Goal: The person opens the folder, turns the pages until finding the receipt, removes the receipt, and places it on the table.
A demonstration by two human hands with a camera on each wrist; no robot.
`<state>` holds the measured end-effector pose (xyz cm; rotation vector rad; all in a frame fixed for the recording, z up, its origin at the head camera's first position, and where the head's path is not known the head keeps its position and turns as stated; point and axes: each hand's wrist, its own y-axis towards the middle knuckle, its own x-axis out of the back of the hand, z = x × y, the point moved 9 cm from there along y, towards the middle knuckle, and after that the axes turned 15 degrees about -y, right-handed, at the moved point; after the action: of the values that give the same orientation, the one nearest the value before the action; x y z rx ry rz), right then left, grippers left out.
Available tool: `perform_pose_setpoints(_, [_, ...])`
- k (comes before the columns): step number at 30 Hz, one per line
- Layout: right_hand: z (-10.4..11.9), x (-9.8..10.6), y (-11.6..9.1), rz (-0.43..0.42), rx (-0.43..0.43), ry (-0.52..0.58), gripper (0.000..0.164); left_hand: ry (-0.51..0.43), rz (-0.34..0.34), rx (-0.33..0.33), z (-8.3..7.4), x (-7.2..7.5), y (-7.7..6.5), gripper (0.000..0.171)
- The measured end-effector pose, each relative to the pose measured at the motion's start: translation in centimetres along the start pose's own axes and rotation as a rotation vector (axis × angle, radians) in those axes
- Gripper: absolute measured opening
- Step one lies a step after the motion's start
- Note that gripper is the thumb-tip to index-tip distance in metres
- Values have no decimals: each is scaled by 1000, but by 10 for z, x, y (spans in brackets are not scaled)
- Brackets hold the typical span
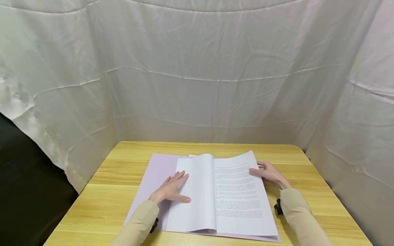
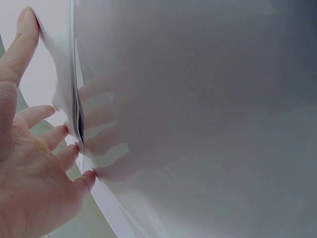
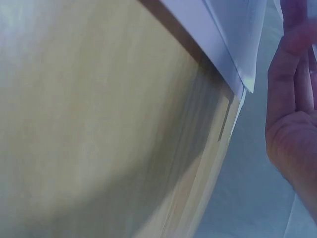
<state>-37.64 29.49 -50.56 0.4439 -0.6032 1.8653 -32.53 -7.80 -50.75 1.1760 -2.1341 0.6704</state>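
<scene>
Paper (image 1: pixel 235 205), left hand (image 1: pixel 170 190) atop, right hand (image 1: pixel 270 173) pinching

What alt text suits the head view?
A person's left hand spreads over folded-over white pages while the right hand pinches the right edge of a printed page. Beneath are a lilac folder and a wooden table; a pale curtain hangs behind.

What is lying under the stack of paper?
A lilac folder lies under the stack of paper, showing at the left and along the bottom edge. A small white edge peeks out at the top, too little to identify. The paper covers everything else beneath.
</scene>
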Motion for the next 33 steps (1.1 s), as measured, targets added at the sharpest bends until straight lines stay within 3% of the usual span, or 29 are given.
perform_pose_setpoints(17, [17,-12,-20,121,98,136,71,-55,-3,-22,0,1,-2,103])
perform_pose_setpoints(33, [45,-20,-29,124,161,188,69,-114,-15,-41,-5,4,-3,99])
